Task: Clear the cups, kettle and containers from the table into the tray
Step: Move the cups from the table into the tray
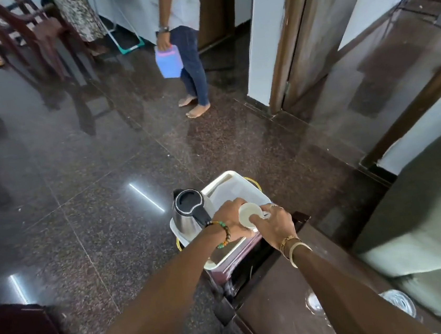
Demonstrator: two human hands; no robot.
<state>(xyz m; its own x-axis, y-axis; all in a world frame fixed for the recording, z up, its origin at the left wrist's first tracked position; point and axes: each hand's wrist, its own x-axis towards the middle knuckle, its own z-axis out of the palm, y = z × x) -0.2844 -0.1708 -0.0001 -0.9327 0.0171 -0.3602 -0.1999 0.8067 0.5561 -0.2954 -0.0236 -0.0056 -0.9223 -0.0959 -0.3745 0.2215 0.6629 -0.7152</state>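
A white plastic tray (232, 183) sits at the far end of the dark wooden table (285, 313). A steel kettle (188, 211) with a black lid and handle stands in the tray's left side. Both my hands are over the tray, holding a small white cup (249, 214) between them. My left hand (230, 218) grips the cup from the left. My right hand (274, 224) holds it from the right, thumb on the rim. A lidded pink container (226, 262) lies just in front of the tray, under my left wrist.
Glass items (399, 303) lie on the table near its right edge by a grey-green cloth (418, 226). A person stands on the dark granite floor ahead holding a blue jug (168, 61). Wooden chairs (35, 45) are at the far left, door frames at the right.
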